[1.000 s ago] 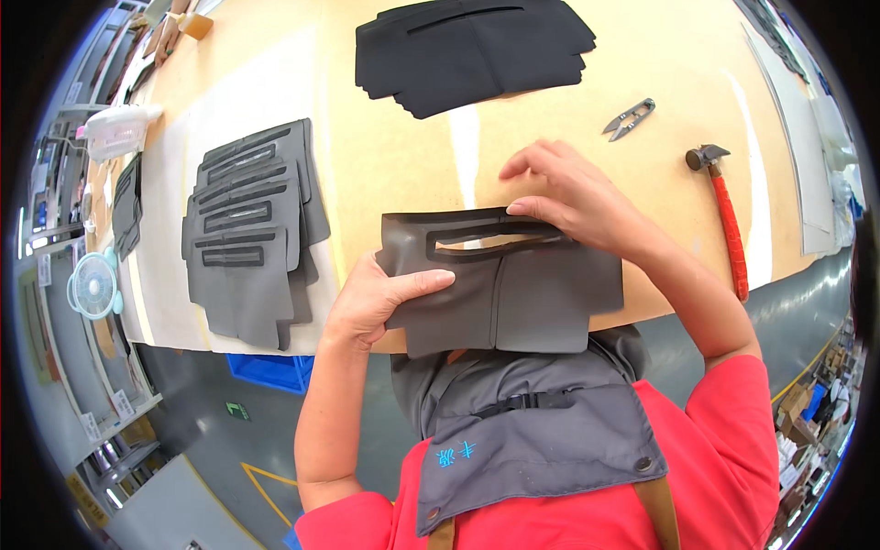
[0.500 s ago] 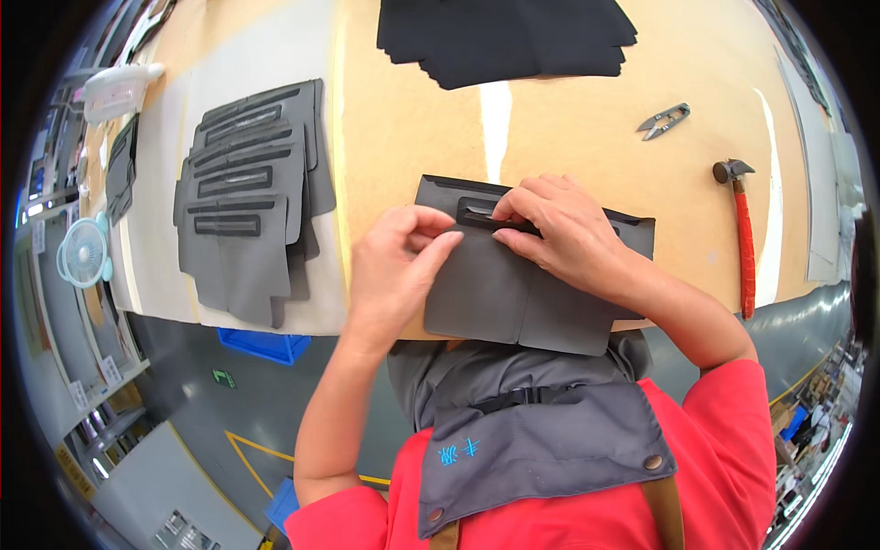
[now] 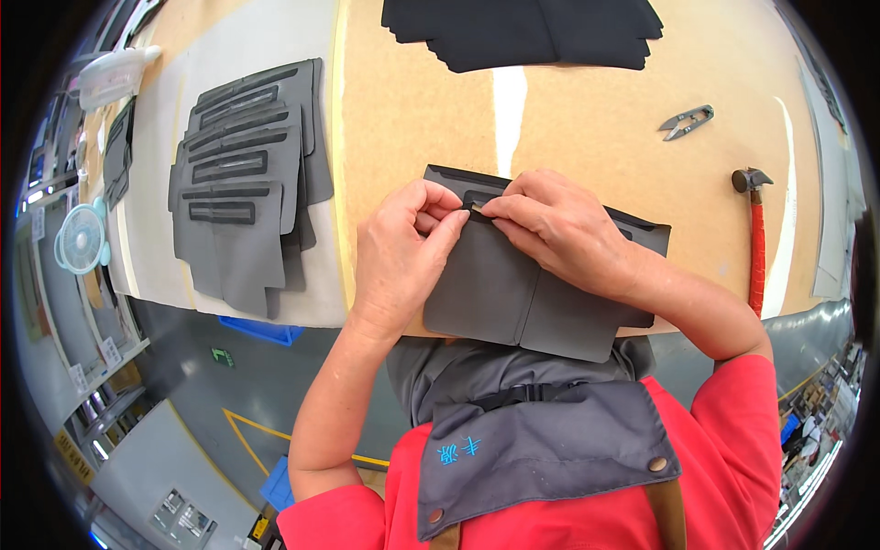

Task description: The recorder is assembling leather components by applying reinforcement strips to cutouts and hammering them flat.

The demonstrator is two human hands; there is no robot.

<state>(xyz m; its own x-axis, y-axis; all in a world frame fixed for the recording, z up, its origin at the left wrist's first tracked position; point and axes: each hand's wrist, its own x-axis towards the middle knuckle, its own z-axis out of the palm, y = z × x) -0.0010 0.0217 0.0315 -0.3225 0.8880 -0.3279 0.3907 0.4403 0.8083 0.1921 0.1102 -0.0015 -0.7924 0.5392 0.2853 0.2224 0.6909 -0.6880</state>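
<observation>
A dark grey flat panel (image 3: 481, 293) of leather-like sheet lies at the table's front edge, with a black folded strip along its far edge. Near that edge is a black-bordered slot (image 3: 477, 196), partly covered by my fingers. My left hand (image 3: 403, 252) pinches at the slot's left end, thumb against forefinger. Right beside it, my right hand (image 3: 573, 236) has its fingertips closed on the slot's edge, its palm over the panel. A small pale bit shows between the two sets of fingertips; what it is I cannot make out.
Several similar grey panels with black-bordered slots (image 3: 243, 257) lie overlapped at left. Black sheets (image 3: 532, 32) are stacked at the far side. Thread snips (image 3: 687, 122) and a red-handled hammer (image 3: 756, 238) lie at right. A small fan (image 3: 81, 236) stands at far left.
My left hand has come right and its fingertips have closed at the slot's end. My right fingertips have drawn nearer to them. The whole view has shifted slightly.
</observation>
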